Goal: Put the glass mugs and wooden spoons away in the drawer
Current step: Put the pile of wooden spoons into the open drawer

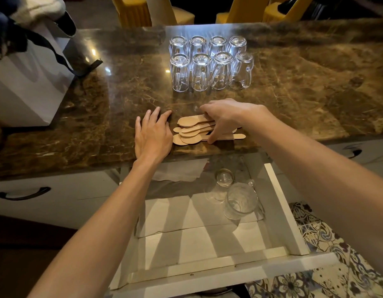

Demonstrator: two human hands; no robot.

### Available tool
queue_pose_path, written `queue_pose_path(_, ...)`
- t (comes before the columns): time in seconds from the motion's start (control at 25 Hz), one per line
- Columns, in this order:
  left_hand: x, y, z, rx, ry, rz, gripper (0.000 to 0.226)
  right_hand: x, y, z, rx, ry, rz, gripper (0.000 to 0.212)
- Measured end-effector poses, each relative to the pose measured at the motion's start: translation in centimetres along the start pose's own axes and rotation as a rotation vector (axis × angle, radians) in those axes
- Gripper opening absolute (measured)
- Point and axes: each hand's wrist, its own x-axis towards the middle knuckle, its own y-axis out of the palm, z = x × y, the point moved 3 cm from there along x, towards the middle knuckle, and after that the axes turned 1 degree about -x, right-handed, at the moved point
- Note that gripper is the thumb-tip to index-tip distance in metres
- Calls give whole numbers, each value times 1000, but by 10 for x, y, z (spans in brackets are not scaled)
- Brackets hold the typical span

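Note:
Several clear glass mugs (210, 62) stand upside down in two rows on the brown marble counter (304, 87). A pile of flat wooden spoons (191, 130) lies near the counter's front edge. My right hand (224, 119) is over the spoon handles, its fingers and thumb curled round the pile. My left hand (153, 134) lies flat on the counter just left of the spoon bowls, fingers straight. Below the counter, the white drawer (283, 207) is pulled out. Two glass mugs (238, 196) sit in its far right part.
A white paper bag (29, 82) with dark ribbon handles stands at the counter's left end. A shut drawer with a dark handle (23, 195) is to the left of the pulled-out one. Patterned floor tiles (328, 254) show at the lower right. Yellow chairs (141, 11) stand beyond the counter.

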Motion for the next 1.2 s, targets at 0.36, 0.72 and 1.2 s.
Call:
queue_pose_path(0.36, -1, -3, -3, 2, -2, -3, 41, 3, -3, 22, -109, -36, 7, 53)
queue_pose_path(0.72, -1, -3, -2, -22, 6, -9, 41, -1, 6, 20, -86, -16, -137, 29)
queue_pose_path(1.2, -2, -4, -1, -14, 6, -5, 41, -7, -15, 26, 709, -65, -836, 34)
